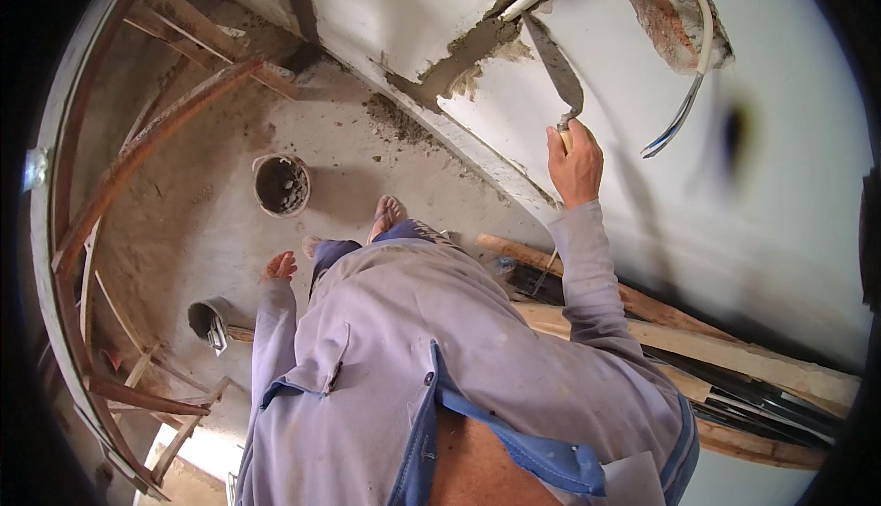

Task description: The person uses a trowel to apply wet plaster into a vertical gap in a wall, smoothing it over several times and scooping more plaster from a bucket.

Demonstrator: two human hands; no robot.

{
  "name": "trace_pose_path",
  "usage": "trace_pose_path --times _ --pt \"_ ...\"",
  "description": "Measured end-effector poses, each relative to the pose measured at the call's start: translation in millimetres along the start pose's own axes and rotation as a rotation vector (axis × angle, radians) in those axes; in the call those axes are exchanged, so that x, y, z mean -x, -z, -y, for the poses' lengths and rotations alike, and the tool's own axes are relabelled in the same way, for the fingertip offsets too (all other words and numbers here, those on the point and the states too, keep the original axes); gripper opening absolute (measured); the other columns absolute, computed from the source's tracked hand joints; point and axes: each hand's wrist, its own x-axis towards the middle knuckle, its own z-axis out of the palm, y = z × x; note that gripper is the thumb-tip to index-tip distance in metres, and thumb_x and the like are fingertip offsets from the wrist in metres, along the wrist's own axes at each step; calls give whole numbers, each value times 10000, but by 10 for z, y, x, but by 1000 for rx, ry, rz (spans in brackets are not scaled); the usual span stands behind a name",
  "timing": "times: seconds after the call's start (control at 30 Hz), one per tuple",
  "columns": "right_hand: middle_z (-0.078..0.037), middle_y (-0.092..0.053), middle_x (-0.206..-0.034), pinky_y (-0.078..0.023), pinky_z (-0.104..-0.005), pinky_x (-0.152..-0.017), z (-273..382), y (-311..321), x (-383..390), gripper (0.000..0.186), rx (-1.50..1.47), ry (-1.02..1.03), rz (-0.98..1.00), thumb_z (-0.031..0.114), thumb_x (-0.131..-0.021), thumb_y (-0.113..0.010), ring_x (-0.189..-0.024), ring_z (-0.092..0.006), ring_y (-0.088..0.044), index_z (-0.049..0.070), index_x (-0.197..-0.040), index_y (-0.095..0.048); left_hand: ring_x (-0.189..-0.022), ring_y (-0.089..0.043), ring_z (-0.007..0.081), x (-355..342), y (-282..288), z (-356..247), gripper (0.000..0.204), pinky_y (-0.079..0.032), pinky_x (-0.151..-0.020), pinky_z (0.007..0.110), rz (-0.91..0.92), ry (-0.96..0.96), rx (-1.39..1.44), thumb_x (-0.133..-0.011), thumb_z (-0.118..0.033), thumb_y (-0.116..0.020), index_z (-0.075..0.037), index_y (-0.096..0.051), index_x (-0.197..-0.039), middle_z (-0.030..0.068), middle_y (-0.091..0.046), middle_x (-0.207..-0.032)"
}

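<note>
My right hand (577, 171) is closed around the handle of a pointed trowel (557, 67). The trowel's grey blade lies up against the white wall (633, 130), its tip by a pale conduit (709, 24) where that enters a filled groove. Grey mortar (463, 58) lines this groove, smeared unevenly over its edges. Blue and grey wires stick out of the conduit's loose end. Low at my left side hangs my left hand (280, 266), fingers loosely apart and holding nothing.
A bucket (258, 196) with some mortar inside stands on the dusty floor, ahead of my feet. Nearer on the left is a smaller container (195, 320) with tools in it. Wooden framing (151, 139) rises at the left. Long planks (752, 357) lie along the wall at right.
</note>
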Motion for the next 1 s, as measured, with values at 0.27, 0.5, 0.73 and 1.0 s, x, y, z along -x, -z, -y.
trace_pose_path --times 0.27,0.5,0.73,1.0 --pt "-96 -590 -693 -452 -349 -481 -235 -282 -347 256 -419 -202 329 259 -862 -626 -533 -213 -569 19 -800 -563 -800 -622 124 104 45 366 369 -435 -623 285 103 79 114 -889 -402 -632 -160 -614 -1167 26 -658 -1034" --pt "-14 -529 -645 -390 -239 -386 -6 108 23 323 -535 -409 355 315 -934 -548 -462 -69 -490 46 -756 -541 -768 -628 118 258 7 317 361 -426 -600 257 -34 16 123 -891 -393 -626 -144 -630 -1153 10 -667 -980" --pt "31 -460 -613 -318 -239 -399 -49 -499 99 247 -510 -385 226 273 -959 -514 -466 -56 -403 68 -824 -539 -856 -631 136 492 169 451 387 -481 -701 304 -28 105 27 -881 -354 -642 -93 -629 -1166 38 -680 -982" --pt "-199 -605 -765 -456 -424 -670 779 -1545 1049 306 -374 -152 815 276 -870 -574 -744 -332 -608 -17 -943 -526 -1297 -423 311 419 -5 939 702 -347 -1072 371 15 106 -525 -709 -499 -754 -137 -566 -1279 194 -400 -1428"
